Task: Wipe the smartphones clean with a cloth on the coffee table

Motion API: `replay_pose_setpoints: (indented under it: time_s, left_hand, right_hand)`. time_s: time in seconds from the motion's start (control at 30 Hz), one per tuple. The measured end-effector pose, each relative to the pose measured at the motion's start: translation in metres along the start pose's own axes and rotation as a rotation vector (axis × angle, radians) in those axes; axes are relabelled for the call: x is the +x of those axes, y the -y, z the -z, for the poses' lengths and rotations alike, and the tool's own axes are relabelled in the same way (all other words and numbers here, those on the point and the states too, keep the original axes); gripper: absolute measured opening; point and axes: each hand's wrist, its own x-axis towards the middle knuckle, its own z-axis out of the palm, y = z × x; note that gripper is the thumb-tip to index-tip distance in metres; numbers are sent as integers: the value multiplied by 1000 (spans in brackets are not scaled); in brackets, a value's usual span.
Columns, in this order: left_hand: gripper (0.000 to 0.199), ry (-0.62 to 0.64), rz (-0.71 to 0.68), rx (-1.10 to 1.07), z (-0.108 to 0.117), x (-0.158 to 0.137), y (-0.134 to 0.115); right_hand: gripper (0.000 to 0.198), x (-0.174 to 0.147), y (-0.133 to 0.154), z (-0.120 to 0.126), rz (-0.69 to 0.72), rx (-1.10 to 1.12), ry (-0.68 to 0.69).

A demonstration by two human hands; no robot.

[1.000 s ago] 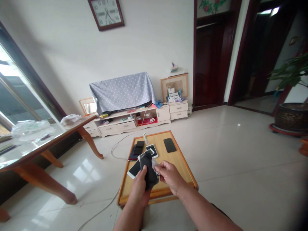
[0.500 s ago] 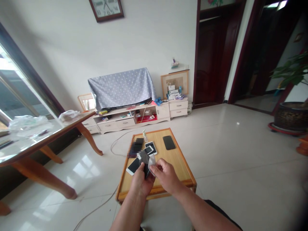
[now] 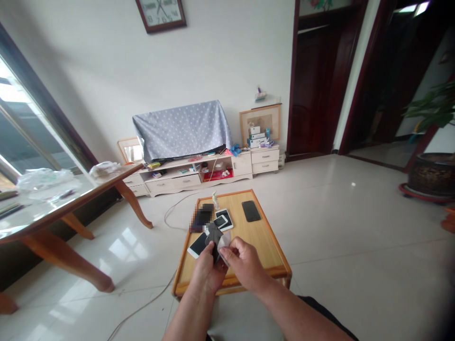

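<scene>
My left hand is closed around a dark smartphone, thumb lying on its near part, above the near side of a small wooden table. Pinched in my right hand is a thin whitish wipe that lies against the phone; whether it is tissue or cloth I cannot tell. Just beyond the hands are a white-framed phone, a small white phone and a white tablet-like device partly under it. A black phone lies apart at the far right.
A small pump bottle and a dark, partly blurred item stand at the table's far left. A larger table with plastic bags is on the left. A cable crosses the floor. Behind is a low white cabinet.
The wipe has shifted slightly over the phone, with its loose corner now spread upward. My hands stay nearly in place, and the view has moved a little.
</scene>
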Motion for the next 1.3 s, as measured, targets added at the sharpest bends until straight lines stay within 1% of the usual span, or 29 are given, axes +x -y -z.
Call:
replay_pose_setpoints:
  time_s: [0.07, 0.13, 0.3, 0.37, 0.47, 0.53, 0.67, 0.73, 0.83, 0.87, 0.93, 1.03, 1.1, 1.17, 1.23, 1.3]
  left_hand:
    - [12, 17, 17, 7, 0, -2, -1]
    - [11, 33, 10, 17, 0, -3, -2]
    - [5, 2, -82, 25, 5, 5, -1]
    - [7, -3, -96, 21, 7, 6, 1]
    - [8, 36, -133, 21, 9, 7, 3]
    - [11, 34, -211, 79, 13, 7, 2]
    - [24, -12, -352, 199, 22, 9, -2]
    - [29, 19, -404, 249, 26, 8, -4]
    - [32, 100, -518, 396, 31, 4, -5]
    - [32, 123, -539, 445, 32, 0, -5]
    - [32, 161, -529, 517, 31, -8, -3]
    - [35, 236, -432, 542, 27, -21, 3]
    - [40, 283, -392, 539, 24, -28, 6]
    - [43, 296, -390, 548, 24, -29, 8]
    - [43, 267, -423, 570, 28, -26, 7]
    - [40, 208, -480, 611, 33, -19, 3]
  right_hand:
    - [28, -7, -2, -6, 26, -80, 60]
    - [28, -9, -3, -8, 38, -103, 72]
    - [36, 1, 0, 2, -49, 91, -13]
    - [37, 1, 1, 2, -64, 107, 28]
    - [36, -4, -1, -2, -87, 120, 104]
    - [36, -5, -4, -3, -122, 154, 102]
    - [40, 0, -11, 2, -191, 228, 40]
    - [40, 1, -14, 4, -202, 239, 32]
    - [40, 3, -21, 5, -220, 228, 24]
    - [41, 5, -24, 6, -231, 215, 11]
    - [43, 10, -28, 7, -239, 170, -33]
    - [38, 21, -29, 13, -170, 71, -118]
    - [30, 25, -25, 18, -65, -26, -168]
    - [24, 23, -19, 21, 70, -168, -194]
    - [17, 14, -11, 19, 202, -324, -148]
    - [13, 0, -5, 13, 308, -442, -33]
